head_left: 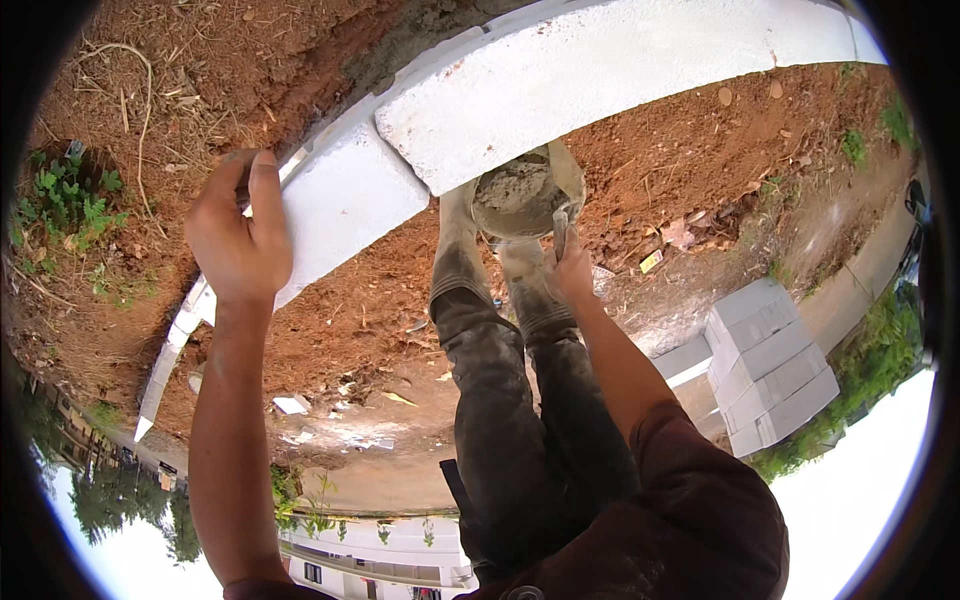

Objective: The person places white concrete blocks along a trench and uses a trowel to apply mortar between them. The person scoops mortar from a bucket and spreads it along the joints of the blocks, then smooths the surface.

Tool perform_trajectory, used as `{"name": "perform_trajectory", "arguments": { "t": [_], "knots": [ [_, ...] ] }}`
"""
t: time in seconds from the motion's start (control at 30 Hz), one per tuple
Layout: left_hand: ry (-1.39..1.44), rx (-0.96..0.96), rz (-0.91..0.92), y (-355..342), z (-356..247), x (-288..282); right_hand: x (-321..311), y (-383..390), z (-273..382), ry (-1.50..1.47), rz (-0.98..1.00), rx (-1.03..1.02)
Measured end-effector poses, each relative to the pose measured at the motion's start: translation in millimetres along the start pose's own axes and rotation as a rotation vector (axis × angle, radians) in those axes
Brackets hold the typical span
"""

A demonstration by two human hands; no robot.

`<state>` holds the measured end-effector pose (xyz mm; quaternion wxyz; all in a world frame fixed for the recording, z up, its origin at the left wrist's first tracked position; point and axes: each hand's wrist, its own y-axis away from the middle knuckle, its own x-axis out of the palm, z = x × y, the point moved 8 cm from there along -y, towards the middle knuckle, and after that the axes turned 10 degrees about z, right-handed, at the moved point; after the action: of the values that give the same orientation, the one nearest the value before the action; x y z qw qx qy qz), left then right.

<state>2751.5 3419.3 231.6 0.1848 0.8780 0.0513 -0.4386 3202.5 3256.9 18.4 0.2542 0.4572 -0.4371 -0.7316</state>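
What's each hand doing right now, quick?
Left hand: half curled by the white block; can't tell if it's holding anything.
Right hand: closed, holding a tool handle.

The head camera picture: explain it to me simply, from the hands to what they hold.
There is no machine: these are a person's two bare hands. The single picture comes from a wide fisheye camera on that person's head, looking down, so straight edges bend. White blocks form a row across reddish soil. The left hand is curled by the row; whether it grips anything is unclear. The right hand grips a handle at a round container of grey paste. A stack of pale blocks stands at right.
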Motion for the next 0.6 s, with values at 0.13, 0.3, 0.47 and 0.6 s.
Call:
{"name": "perform_trajectory", "arguments": {
  "t": [0.13, 0.3, 0.47, 0.6],
  "knots": [
    [-0.016, -0.003, 0.002, 2.6, 0.1, -0.2, -7.9, 5.5, -28.3, 0.224, 0.091, -0.072],
    [-0.019, 0.013, 0.002, 1.5, -3.9, 0.0, -43.4, 14.5, -50.9, 0.396, 0.143, -0.175],
    [-0.014, 0.064, -0.016, 1.8, -3.3, -2.1, -45.5, 18.1, -57.1, 0.546, 0.478, -0.027],
    [-0.015, 0.018, 0.016, 3.3, -1.6, -0.1, -34.9, 44.3, -69.6, 0.551, 0.484, -0.004]
  ]
}}
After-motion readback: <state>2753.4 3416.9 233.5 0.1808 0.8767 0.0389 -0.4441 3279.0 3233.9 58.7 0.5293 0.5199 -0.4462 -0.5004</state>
